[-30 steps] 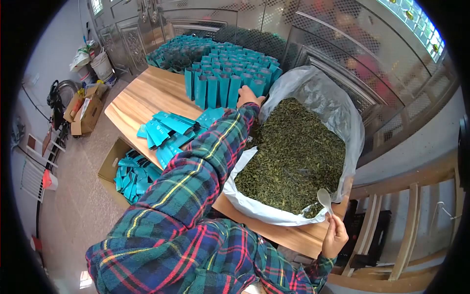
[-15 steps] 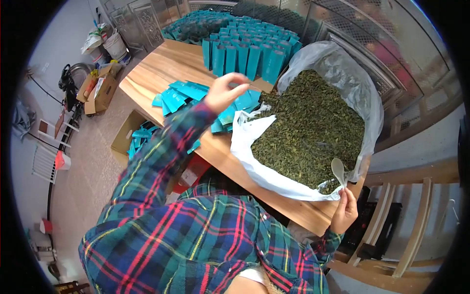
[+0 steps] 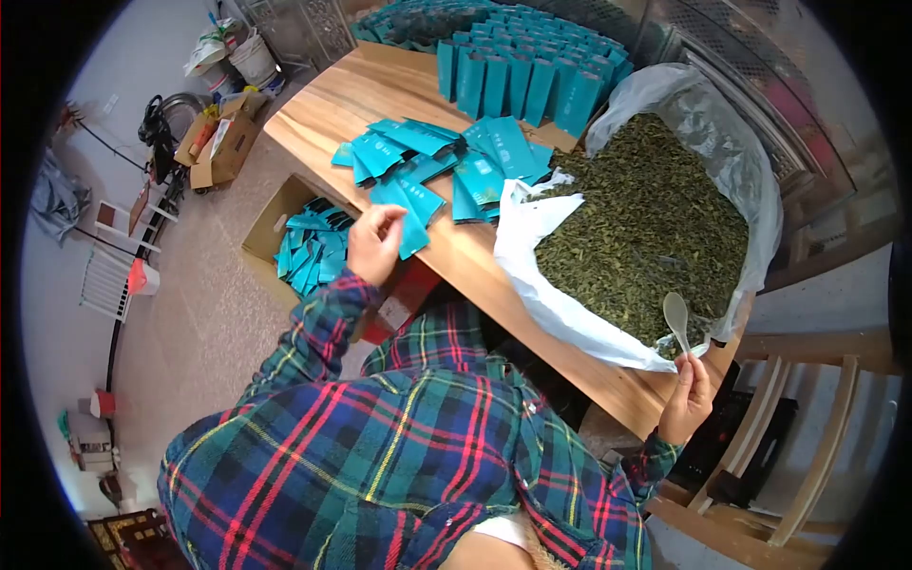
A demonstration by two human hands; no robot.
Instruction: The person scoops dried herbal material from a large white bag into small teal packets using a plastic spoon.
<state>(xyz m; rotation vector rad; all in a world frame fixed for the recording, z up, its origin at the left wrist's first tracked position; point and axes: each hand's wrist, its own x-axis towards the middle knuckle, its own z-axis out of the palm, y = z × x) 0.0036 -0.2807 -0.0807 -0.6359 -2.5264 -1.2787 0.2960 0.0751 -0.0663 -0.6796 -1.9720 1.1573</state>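
My left hand [image 3: 374, 245] is at the table's front edge, its fingers curled and closed at the corner of a teal packet [image 3: 414, 237]. More flat teal packets [image 3: 389, 152] lie loosely piled just beyond it. On the right, my right hand [image 3: 686, 403] grips the handle of a pale plastic spoon [image 3: 676, 315] between thumb and fingers. The spoon's bowl points up over the near corner of a large clear plastic bag [image 3: 581, 331]. Dried green tea leaves [image 3: 646, 228] fill the bag, which is spread open on the table.
Rows of upright teal packets [image 3: 532, 81] stand at the back of the wooden table [image 3: 328, 104]. A cardboard box [image 3: 271, 223] of teal packets sits below its left edge. A wooden rack [image 3: 822, 446] is at right; boxes [image 3: 223, 152] and buckets [image 3: 255, 62] stand farther left.
My left hand has come back from above the packets to the table's front edge, moving left and nearer. My right hand still holds the spoon at the bag's corner. The view has shifted.
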